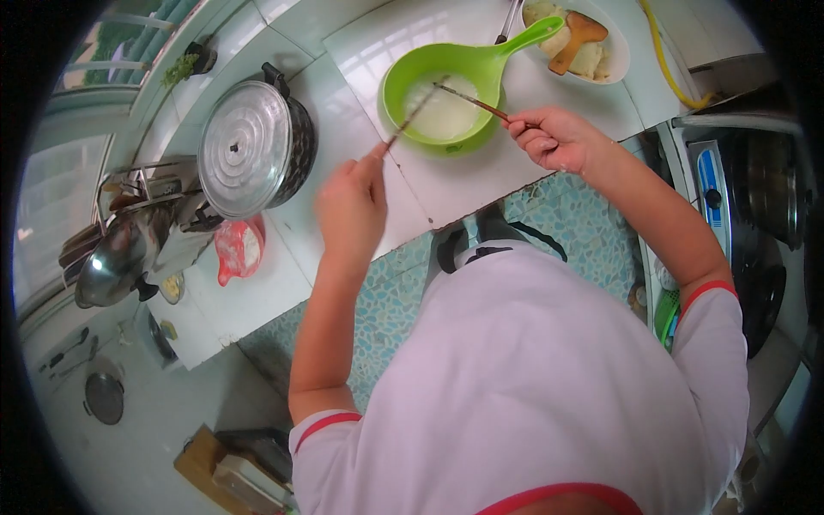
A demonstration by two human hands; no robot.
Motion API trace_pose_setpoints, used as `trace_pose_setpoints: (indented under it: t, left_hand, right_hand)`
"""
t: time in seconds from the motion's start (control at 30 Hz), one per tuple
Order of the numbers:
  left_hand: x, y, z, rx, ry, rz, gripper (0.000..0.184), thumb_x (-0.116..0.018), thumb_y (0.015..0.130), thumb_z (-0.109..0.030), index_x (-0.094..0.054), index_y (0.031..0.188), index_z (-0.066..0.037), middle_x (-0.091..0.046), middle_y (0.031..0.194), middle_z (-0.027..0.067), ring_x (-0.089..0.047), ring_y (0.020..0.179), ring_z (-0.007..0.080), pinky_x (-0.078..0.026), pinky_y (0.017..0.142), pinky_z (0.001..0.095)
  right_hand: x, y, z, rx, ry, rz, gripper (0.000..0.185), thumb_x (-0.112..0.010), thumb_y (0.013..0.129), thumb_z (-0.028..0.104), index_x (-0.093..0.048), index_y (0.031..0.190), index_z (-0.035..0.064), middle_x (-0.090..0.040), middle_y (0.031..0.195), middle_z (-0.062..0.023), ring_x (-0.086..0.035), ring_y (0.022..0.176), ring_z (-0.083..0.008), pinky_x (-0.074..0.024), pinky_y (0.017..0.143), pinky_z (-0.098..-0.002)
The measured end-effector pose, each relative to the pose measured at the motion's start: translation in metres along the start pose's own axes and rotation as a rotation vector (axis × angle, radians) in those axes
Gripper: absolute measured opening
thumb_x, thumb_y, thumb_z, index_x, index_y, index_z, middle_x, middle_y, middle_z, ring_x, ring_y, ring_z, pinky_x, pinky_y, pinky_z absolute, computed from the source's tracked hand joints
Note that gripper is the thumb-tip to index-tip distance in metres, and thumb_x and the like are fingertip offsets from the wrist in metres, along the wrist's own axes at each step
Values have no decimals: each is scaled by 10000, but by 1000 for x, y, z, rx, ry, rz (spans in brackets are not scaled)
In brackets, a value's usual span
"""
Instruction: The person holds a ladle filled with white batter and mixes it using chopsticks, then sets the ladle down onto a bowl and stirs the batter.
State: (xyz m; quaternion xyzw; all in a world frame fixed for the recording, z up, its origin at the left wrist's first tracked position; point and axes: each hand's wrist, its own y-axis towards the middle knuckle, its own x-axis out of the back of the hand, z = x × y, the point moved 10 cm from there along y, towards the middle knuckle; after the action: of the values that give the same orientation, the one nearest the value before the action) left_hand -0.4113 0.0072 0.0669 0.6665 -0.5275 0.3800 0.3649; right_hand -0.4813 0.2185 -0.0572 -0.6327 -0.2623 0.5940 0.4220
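A green long-handled scoop (489, 70) stands on the white tiled counter, with a whitish mixture (442, 116) in its bottom. My left hand (352, 202), slightly blurred, is closed on a thin chopstick (410, 122) that slants up into the scoop. From the other side, my right hand (549, 142) pinches a second chopstick (481, 105). The two tips cross or meet over the mixture; whether they touch it I cannot tell. Neither hand touches the scoop.
A white bowl (620, 64) with pale dough-like pieces and a wooden spatula (577, 43) stands beyond the scoop's handle. To the left are a lidded pot (249, 150), a red scoop (230, 249) with white powder, and a utensil rack (150, 184). A stove (721, 184) is at right.
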Motion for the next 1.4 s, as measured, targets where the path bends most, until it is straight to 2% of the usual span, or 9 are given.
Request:
trace_pose_setpoints:
  t: [0.33,0.4,0.53,0.7,0.8,0.93,0.97,1.23,1.4]
  left_hand:
    - [0,-6,-14,-33,-127,24,187,-559,851,-85,-659,1007,-62,-596,729,150,-563,582,282,-448,555,335]
    - [-4,-11,-22,-98,-111,0,190,-554,854,-77,-657,1012,-59,-587,715,149,-549,562,268,-441,547,327]
    - [-6,2,10,60,-72,-1,195,-576,843,-80,-655,1020,-67,-605,731,142,-576,590,249,-441,552,316]
    - [-6,-14,-20,-60,-44,21,193,-568,843,-73,-656,1014,-65,-613,755,136,-585,615,275,-458,569,339]
    - [-8,-3,5,0,-25,-51,198,-581,833,-80,-656,1016,-75,-609,738,128,-579,613,287,-456,560,353]
    - [0,-16,-34,-95,-7,21,194,-562,843,-80,-653,1014,-79,-595,716,124,-562,584,293,-440,535,366]
    - [-4,-19,-37,-131,3,-29,164,-569,841,-110,-654,981,-88,-517,608,106,-525,508,276,-405,453,377]
    - [-3,-14,-46,-105,62,9,192,-545,849,-103,-651,1008,-110,-568,685,109,-564,607,321,-445,537,409]
    - [-35,-6,-4,-33,61,-47,207,-549,839,-93,-637,1026,-104,-579,702,115,-569,594,303,-449,516,397]
  right_hand:
    - [-3,-1,2,-35,113,36,131,-425,928,79,-474,988,-26,-411,671,18,-276,453,-18,-229,356,-168]
    - [-2,1,4,-46,133,53,116,-441,919,75,-470,966,-28,-400,660,17,-271,445,-17,-227,350,-164]
    - [-4,0,7,-8,100,75,93,-475,897,58,-463,912,-33,-391,644,12,-262,429,-14,-228,338,-153]
    - [-1,1,8,4,90,23,79,-482,891,39,-480,872,-38,-407,635,13,-274,426,-13,-246,334,-141]
    - [-5,0,3,-29,113,49,87,-478,896,42,-493,864,-37,-421,636,16,-306,439,-13,-264,339,-140]
    - [-8,0,3,-57,182,80,108,-472,905,58,-506,872,-39,-436,656,18,-367,465,-13,-293,350,-144]
    - [-10,1,3,-59,192,82,112,-467,908,59,-508,879,-41,-438,662,17,-377,470,-14,-299,352,-145]
    - [-10,-2,-1,-50,268,98,132,-430,922,57,-510,939,-46,-470,694,4,-419,493,-28,-323,366,-148]
    - [-14,2,-6,-100,420,201,142,-408,931,60,-501,965,-42,-499,729,-2,-428,488,-32,-332,370,-153]
